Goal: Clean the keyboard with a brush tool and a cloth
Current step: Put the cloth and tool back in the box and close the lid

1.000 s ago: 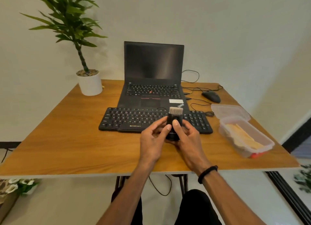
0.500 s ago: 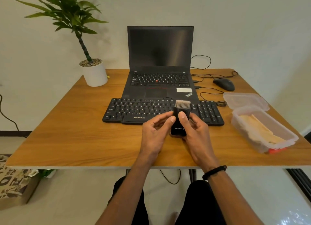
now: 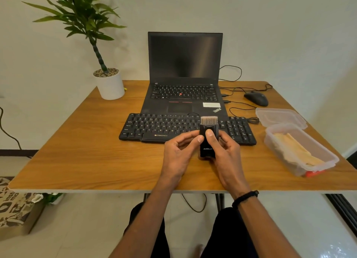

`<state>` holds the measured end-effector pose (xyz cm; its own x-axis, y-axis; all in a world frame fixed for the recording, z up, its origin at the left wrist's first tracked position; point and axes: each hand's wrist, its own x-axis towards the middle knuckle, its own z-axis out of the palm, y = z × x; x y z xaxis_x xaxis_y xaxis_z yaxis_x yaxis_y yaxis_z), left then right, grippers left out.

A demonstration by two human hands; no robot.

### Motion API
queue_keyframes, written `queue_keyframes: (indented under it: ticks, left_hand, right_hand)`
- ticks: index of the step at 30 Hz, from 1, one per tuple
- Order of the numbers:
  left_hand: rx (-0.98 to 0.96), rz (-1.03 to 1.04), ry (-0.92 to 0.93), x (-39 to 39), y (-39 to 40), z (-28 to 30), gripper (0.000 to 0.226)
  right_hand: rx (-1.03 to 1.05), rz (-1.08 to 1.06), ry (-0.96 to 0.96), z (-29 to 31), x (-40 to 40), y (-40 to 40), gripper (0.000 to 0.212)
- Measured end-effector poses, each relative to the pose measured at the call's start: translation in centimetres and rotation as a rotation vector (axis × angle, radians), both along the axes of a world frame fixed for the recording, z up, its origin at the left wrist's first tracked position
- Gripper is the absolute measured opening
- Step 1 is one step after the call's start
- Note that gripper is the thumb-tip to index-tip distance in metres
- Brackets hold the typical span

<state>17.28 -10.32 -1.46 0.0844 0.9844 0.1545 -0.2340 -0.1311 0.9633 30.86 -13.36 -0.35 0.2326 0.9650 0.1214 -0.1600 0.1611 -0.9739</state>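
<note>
Hands (image 3: pixel 178 153) (image 3: pixel 225 151) both grip a small black brush (image 3: pixel 208 137), bristles up, just above the desk (image 3: pixel 77 151) before the keyboard (image 3: pixel 164 125); a loose pinch could drop it onto the keys.

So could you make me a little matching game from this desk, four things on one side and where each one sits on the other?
Things:
1. brush tool
2. potted plant
3. mouse
4. plastic container

Places:
A. far left corner of the table
B. near the right edge, lid off beside it
C. held in both hands, bristles up
D. far right, beside the laptop

Pairs: 1-C, 2-A, 3-D, 4-B
</note>
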Motion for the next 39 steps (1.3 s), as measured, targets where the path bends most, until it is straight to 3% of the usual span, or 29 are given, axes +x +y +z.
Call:
queue_keyframes:
  ticks: [11,39]
  left_hand:
    - [0.033,-0.067,0.004,0.1,-0.1,-0.1,0.037]
    - [0.000,-0.013,-0.024,-0.1,-0.4,0.1,0.036]
  right_hand:
    - [-0.004,0.064,0.053,-0.6,0.5,0.4,0.030]
    - [-0.054,0.197,-0.002,-1.0,1.5,0.3,0.038]
